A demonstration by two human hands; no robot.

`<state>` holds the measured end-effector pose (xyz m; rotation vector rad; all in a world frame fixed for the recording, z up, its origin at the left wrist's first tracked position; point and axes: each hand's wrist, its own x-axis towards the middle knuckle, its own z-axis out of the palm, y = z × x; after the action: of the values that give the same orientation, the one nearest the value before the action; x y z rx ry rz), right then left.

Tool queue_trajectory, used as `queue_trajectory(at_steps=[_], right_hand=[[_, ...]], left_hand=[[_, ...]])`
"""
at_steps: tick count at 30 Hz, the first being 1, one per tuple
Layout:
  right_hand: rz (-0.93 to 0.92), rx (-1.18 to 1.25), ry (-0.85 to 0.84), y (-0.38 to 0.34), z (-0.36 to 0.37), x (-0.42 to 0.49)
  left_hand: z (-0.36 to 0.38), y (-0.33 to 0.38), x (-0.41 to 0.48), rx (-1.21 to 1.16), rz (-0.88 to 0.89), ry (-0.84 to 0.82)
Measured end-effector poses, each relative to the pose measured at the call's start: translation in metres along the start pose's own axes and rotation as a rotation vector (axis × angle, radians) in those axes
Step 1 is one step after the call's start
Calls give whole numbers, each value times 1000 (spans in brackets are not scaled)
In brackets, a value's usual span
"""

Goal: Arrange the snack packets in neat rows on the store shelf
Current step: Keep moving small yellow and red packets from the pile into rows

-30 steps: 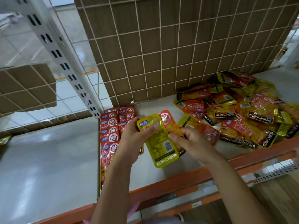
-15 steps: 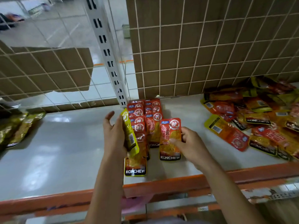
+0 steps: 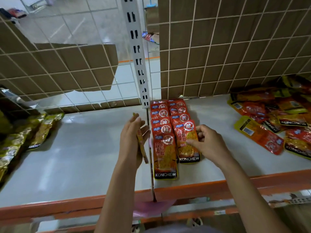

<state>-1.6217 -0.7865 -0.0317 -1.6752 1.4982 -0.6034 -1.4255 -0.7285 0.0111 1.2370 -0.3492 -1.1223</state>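
Pale shelf [image 3: 80,158] with an orange front lip fills the lower half of the frame; a seam splits it at centre.
Wire grid [image 3: 235,47] backed with brown cardboard runs across the top; a white slotted post [image 3: 138,64] stands at upper centre.
Loose heap of snack packets [image 3: 276,125], red and yellow, at right edge, unsorted and overlapping.
Gold packets [image 3: 28,132] lie at the left edge, partly cut off.
2 rows of red packets [image 3: 164,121] at centre, just right of the seam, shingled from the back grid toward the front lip.
Right hand [image 3: 208,145], centre right: thumb and fingertips pinch the right edge of the front red packet [image 3: 186,148], which lies flat at the near end of the right row.
Left hand [image 3: 132,143], centre, just left of the rows: fingers close together, holding a yellow packet [image 3: 141,143] edge-on and upright above the shelf.
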Motion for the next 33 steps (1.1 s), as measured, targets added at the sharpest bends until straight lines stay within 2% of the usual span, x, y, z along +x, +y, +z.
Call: queue_trajectory(at_steps=[3, 6, 10, 13, 16, 19, 21, 25, 29, 33], right_hand=[[12, -129, 39, -6, 0, 1], [13, -222, 67, -8, 2, 1], [43, -293, 83, -12, 1, 1], [-34, -303, 194, -22, 4, -6], [-138, -97, 202, -47, 21, -18], [-184, 124, 37, -74, 53, -27], [-142, 284, -116, -90, 77, -31], [-52, 541, -362, -121, 120, -35], [-1, 639, -355, -147, 161, -33], [18, 716, -363, -173, 204, -28]], left_hand=[[-6, 1, 0, -112, -36, -41], [-14, -1, 0, -112, -44, -73], [-24, -4, 2, 0, -12, -30], [-32, -2, 5, 131, 64, 13], [-42, 1, 8, 286, 160, 24], [-57, 5, 13, 552, 327, 50], [-70, 11, 14, 764, 460, 101], [-99, 26, 14, 843, 558, 140], [-138, 38, 11, 877, 584, 230], [-182, 47, 12, 1014, 734, 214]])
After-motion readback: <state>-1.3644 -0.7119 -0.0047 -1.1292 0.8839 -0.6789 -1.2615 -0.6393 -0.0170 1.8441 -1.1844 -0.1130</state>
